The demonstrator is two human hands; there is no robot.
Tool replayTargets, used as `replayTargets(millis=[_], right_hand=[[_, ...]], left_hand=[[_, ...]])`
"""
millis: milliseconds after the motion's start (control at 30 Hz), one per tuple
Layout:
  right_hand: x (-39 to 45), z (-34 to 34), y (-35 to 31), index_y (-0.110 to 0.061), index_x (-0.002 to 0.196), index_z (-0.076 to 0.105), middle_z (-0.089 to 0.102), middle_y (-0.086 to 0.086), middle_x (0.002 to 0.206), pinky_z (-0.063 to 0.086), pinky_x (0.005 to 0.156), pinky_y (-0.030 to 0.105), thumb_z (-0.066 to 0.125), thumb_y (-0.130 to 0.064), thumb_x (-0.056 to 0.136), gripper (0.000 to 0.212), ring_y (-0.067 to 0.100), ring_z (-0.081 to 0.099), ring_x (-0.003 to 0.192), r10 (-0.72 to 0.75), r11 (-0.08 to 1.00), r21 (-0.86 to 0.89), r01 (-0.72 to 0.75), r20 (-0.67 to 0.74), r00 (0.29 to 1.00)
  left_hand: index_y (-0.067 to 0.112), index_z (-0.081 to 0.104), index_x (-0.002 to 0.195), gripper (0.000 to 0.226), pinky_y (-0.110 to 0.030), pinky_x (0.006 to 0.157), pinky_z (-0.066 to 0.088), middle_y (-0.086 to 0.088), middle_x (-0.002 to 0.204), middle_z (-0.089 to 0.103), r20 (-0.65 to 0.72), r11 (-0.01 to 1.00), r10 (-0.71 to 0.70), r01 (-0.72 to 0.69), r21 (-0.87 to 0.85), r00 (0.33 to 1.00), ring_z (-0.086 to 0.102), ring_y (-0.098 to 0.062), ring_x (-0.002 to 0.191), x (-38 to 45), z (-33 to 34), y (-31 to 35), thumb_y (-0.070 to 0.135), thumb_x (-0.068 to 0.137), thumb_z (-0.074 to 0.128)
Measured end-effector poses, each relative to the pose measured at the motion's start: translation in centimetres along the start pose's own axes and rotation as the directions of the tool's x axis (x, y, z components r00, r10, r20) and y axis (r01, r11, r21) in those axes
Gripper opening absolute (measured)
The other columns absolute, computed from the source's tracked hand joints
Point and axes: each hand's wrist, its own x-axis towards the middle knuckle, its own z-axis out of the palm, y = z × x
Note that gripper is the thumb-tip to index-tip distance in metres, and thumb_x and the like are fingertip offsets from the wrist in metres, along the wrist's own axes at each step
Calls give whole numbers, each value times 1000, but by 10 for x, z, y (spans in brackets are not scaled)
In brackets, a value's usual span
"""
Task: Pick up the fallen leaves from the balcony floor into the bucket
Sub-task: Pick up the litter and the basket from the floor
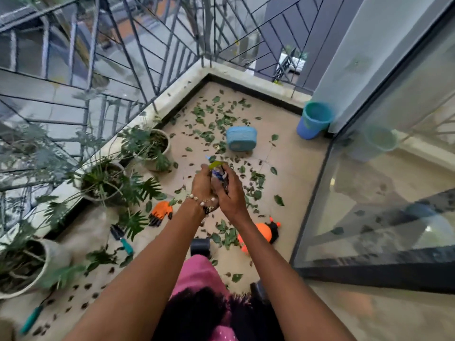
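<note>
Railing [138, 60]: dark metal bars along the left and far edges, set on a pale curb.
Pots: three pale pots of green plants in a row under the railing, far [157, 146], middle [103, 178] and near [24, 267].
Gloves [161, 212]: orange with black fingertips, on the floor just beside the middle pot's foliage.
Trowel [120, 238]: dark blade, teal handle, near the gloves.
Teal tool [30, 318]: lying at lower left, blurred.
Speaker [241, 138]: small blue box on the floor.
Sprayer [263, 232]: orange and black, lying on its side near the glass.
Glass door [381, 193]: dark-framed, on the right, showing reflections.
</note>
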Motion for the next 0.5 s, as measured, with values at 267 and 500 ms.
replayTargets(millis=[267,500], right_hand=[[97,-36,0,-24,131,53,59,2,129,47,99,39,66,-36,88,47,17,57,115,144,988,57,-141,-46,989],[222,-21,9,-19,117,64,65,6,120,49,91,33,65,-10,86,32,24,59,111,233,972,7,-237,-198,952]], left_hand=[[9,63,110,49,-36,95,45,-9,108,66,194,988,-138,148,-38,971,60,-23,104,67,52,24,47,102,33],[10,69,108,56,-34,82,57,-9,108,68,141,968,-218,232,-92,966,65,-22,97,171,108,74,52,101,33]])
